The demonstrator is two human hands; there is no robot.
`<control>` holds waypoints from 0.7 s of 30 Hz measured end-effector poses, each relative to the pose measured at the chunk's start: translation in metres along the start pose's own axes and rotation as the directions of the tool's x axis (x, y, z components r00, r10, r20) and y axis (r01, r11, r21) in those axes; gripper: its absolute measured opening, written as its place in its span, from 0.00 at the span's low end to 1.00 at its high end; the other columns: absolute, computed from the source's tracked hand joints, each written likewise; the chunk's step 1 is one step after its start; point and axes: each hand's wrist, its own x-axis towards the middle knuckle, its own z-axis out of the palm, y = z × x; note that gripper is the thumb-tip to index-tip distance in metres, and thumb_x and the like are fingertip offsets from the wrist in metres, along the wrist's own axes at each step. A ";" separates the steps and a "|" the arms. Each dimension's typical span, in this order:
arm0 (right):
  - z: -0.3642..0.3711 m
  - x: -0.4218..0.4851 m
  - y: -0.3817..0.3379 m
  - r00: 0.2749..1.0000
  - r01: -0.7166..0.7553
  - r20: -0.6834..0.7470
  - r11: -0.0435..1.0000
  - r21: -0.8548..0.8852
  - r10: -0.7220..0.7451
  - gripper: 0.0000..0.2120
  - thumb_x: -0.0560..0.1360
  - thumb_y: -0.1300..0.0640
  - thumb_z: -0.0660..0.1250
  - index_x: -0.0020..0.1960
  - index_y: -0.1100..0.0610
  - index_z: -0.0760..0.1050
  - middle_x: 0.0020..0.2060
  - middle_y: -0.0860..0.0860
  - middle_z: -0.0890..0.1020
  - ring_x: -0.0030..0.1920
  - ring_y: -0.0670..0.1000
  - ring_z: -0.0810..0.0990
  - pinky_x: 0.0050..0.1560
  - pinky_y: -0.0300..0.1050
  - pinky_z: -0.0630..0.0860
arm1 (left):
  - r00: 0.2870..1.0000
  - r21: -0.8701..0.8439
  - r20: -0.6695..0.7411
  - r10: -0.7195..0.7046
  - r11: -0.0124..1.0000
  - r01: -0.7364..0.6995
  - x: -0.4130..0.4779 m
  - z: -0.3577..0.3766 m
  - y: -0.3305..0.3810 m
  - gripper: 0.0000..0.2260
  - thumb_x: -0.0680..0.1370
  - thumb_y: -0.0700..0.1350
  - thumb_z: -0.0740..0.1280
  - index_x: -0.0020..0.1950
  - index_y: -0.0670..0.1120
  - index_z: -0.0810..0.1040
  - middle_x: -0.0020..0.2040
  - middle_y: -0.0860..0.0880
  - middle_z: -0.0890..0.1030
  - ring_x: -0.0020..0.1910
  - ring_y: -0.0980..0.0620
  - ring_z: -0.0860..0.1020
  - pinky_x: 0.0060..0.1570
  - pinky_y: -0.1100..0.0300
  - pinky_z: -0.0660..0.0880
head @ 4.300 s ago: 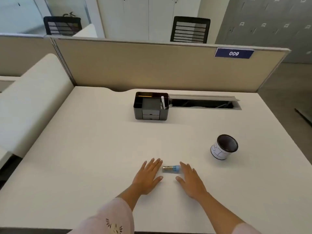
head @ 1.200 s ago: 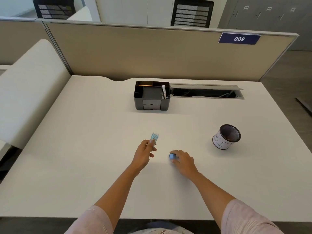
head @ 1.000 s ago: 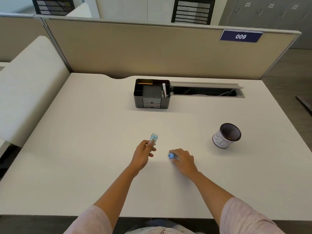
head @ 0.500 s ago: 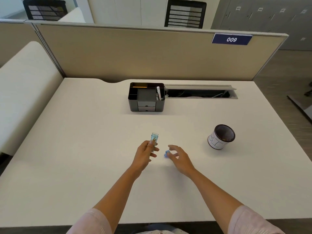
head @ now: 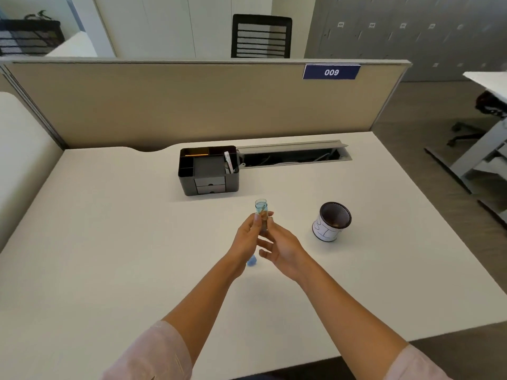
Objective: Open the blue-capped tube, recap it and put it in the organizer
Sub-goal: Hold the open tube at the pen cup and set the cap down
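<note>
a person is sitting at a pale bench (head: 109, 256), both forearms reaching in from the bottom of the frame toward its centre. the left hand (head: 247, 238) is gripping a clear tube (head: 262, 212) upright just above the middle of the frame, its grip clenched around the tube's lower part, the open mouth pointing up with no cap on it. the right hand (head: 282, 249) is meeting the tube from the right, fingertips touching its side; whether that grip is grasping or only resting there cannot be told. the blue cap (head: 251, 261) is lying on the bench below the hands, partly hidden between the wrists. a black organizer (head: 208, 171) is standing further up the frame near the bench's far edge, well apart from the hands. a mesh cup (head: 331, 222) with a white label is standing to the right of the hands.
</note>
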 end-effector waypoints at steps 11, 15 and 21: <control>-0.134 -0.013 -0.056 0.765 0.170 -0.580 0.956 -0.239 -0.281 0.09 0.75 0.52 0.71 0.50 0.58 0.80 0.42 0.56 0.85 0.37 0.49 0.82 0.42 0.43 0.80 | 0.960 0.605 0.277 -0.026 0.781 -0.153 0.048 0.072 -0.022 0.28 0.78 0.60 0.62 0.75 0.54 0.60 0.77 0.50 0.61 0.74 0.45 0.60 0.70 0.43 0.62; -0.170 -0.016 -0.062 0.654 0.044 -0.629 0.852 -0.522 -0.420 0.14 0.70 0.52 0.76 0.49 0.59 0.79 0.36 0.58 0.85 0.36 0.54 0.84 0.41 0.47 0.81 | 0.917 0.805 0.398 0.008 0.477 -0.353 0.062 0.088 -0.024 0.31 0.79 0.57 0.62 0.78 0.53 0.53 0.80 0.51 0.53 0.77 0.45 0.55 0.69 0.42 0.62; -0.187 -0.008 -0.068 0.717 -0.070 -0.459 0.601 -0.796 -0.524 0.10 0.70 0.58 0.74 0.51 0.56 0.81 0.41 0.57 0.85 0.39 0.53 0.82 0.38 0.44 0.77 | 0.853 0.853 0.519 -0.060 0.091 -0.513 0.078 0.103 -0.025 0.37 0.79 0.57 0.62 0.79 0.53 0.41 0.80 0.53 0.40 0.79 0.47 0.46 0.73 0.40 0.52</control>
